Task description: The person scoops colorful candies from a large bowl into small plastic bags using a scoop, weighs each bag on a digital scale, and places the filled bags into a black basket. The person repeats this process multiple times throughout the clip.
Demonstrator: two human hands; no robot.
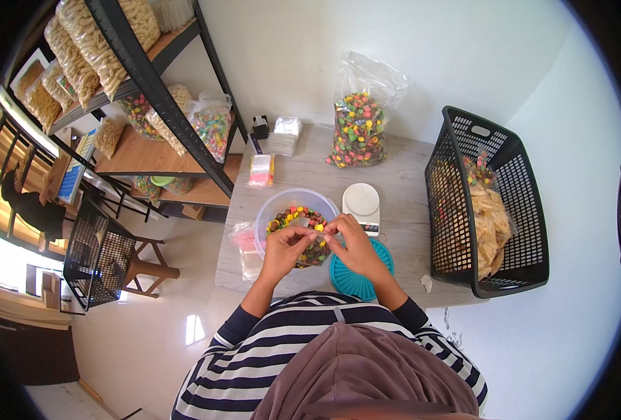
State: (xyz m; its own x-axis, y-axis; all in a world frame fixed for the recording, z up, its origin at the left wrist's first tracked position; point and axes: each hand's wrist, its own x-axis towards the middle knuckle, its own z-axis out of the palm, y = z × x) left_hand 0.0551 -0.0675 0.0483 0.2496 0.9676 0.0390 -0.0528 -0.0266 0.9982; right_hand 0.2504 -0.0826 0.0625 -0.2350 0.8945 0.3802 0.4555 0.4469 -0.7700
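Between my two hands is a small clear plastic bag (314, 253) with colourful candies inside. My left hand (285, 249) pinches its top edge on one side, and my right hand (353, 245) pinches the other side close by. Just beneath the bag stands a translucent plastic tub (260, 223) of brown, yellow, red and green button candies (295, 212). A teal ribbed lid (360, 275) lies partly under my right forearm. Beyond my right hand sits a white digital kitchen scale (361, 202), its round platform bare.
A large clear bag of candies (360, 128) stands against the wall. To the right is a black plastic basket (523, 231) holding snack packs (491, 226). Empty plastic bags (247, 247) lie left of the tub, more packets (261, 170) behind. A metal shelf rack (158, 94) rises at left.
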